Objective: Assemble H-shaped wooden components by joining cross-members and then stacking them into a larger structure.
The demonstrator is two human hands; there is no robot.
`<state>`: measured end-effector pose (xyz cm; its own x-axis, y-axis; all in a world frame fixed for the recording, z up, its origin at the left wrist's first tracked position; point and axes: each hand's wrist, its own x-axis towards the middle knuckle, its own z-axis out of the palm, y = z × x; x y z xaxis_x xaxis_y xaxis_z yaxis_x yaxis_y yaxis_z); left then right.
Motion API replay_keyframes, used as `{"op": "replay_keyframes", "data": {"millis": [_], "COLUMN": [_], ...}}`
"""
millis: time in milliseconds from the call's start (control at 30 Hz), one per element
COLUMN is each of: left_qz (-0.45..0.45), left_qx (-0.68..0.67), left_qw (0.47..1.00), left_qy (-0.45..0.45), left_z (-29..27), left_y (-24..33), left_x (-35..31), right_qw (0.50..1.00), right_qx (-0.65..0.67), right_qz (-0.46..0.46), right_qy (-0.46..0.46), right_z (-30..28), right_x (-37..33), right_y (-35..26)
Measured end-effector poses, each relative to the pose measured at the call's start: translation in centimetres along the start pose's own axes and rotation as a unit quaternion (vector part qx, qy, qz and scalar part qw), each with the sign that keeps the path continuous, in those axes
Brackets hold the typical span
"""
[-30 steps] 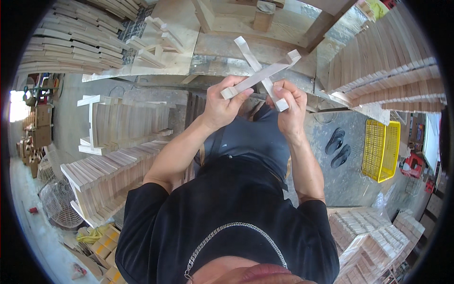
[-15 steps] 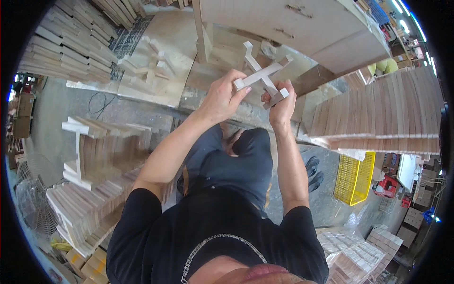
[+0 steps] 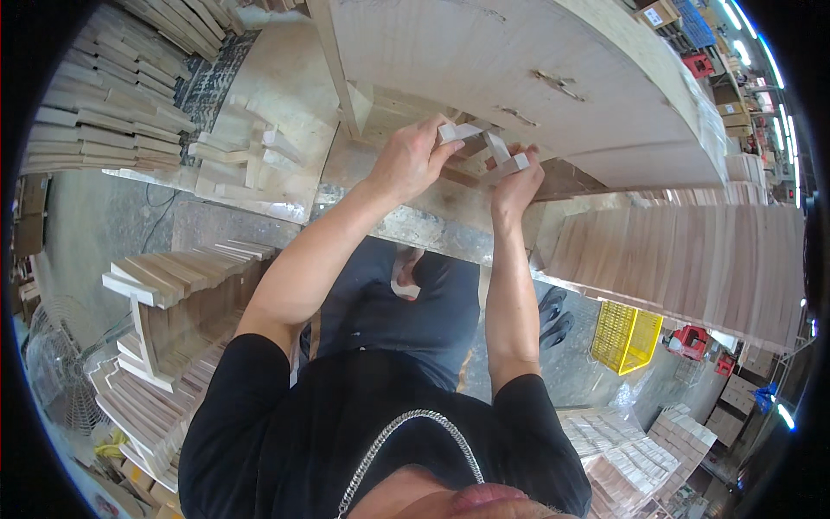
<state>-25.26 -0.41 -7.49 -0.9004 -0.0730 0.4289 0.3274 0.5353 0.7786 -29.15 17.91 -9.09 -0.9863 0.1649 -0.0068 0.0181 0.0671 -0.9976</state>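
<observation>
Between my two hands is an X-shaped wooden frame (image 3: 496, 149) of pale crossed bars with short angled ends. My left hand (image 3: 410, 163) is closed on the frame's near left end, thumb along the bar. My right hand (image 3: 517, 186) wraps the near right end. The frame's far part is hidden under the edge of a large wooden panel box (image 3: 450, 52) standing on the bench. On the bench to the left lies a similar wooden frame (image 3: 253, 157), apart from my hands.
Stacked wooden strips (image 3: 86, 130) fill the far left. Piled wooden pieces (image 3: 147, 303) stand at my left beside a fan (image 3: 60, 355). A long row of wooden boards (image 3: 683, 259) stands at right, above a yellow basket (image 3: 622, 333) and black sandals (image 3: 556, 320) on the floor.
The X-shaped frame has gone forward, its far bars now under the panel box's edge. Both hands moved with it and keep their hold. The view has also shifted.
</observation>
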Motion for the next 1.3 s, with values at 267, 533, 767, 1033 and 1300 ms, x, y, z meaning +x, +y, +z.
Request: {"op": "replay_keyframes", "data": {"millis": [267,533,767,1033,1300], "left_qz": [0.025,0.01,-0.016,-0.039,-0.045], "left_qx": [0.066,0.073,0.123,0.102,0.075], "left_qw": [0.997,0.997,0.992,0.993,0.996], "left_qy": [0.036,-0.004,-0.026,-0.048,-0.031], "left_z": [1.0,-0.1,-0.2,-0.9,-0.7], "left_y": [-3.3,-1.9,-2.0,-0.4,-0.3], "left_x": [0.4,1.7,1.2,1.7,1.6], "right_qw": [0.947,0.899,0.919,0.941,0.93], "right_qx": [-0.227,-0.376,-0.343,-0.298,-0.322], "right_qz": [-0.227,-0.194,-0.087,-0.119,-0.178], "right_qy": [0.017,0.115,0.175,0.111,0.022], "right_z": [-8.5,-24.3,-29.8,-25.7,-22.2], "right_x": [-13.8,-26.8,-31.1,-27.8,-28.8], "right_y": [-0.6,1.8,6.5,3.4,0.2]}}
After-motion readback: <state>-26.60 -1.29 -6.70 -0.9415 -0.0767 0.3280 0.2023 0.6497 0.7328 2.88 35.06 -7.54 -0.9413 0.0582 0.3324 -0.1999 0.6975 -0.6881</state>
